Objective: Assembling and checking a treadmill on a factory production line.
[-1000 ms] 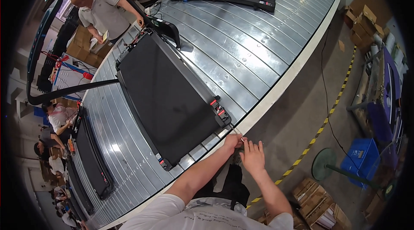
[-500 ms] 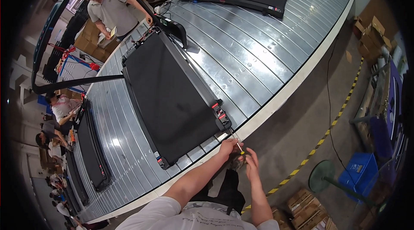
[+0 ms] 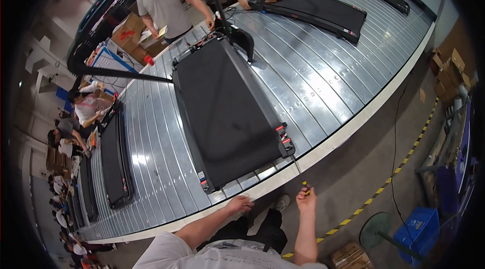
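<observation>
Just right hand (image 3: 306, 200) fingers pinch a screwdriver (image 3: 299, 174); left hand (image 3: 239, 203) fingers spread.

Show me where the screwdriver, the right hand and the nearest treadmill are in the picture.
screwdriver (image 3: 299, 172), head view, on its thin metal shaft.
right hand (image 3: 306, 199), head view, on the back of the hand.
treadmill (image 3: 222, 112), head view, on its black running belt.

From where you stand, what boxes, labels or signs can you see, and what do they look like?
Cardboard boxes: stacked at the right wall, brown, cube-shaped.
Cardboard box: on the floor, lower right, brown, flat-topped.
Blue crate: on the floor, lower right, rectangular plastic.
Open carton: behind the conveyor, upper left, brown.
Red labels: small tabs at the treadmill's near corner.
</observation>
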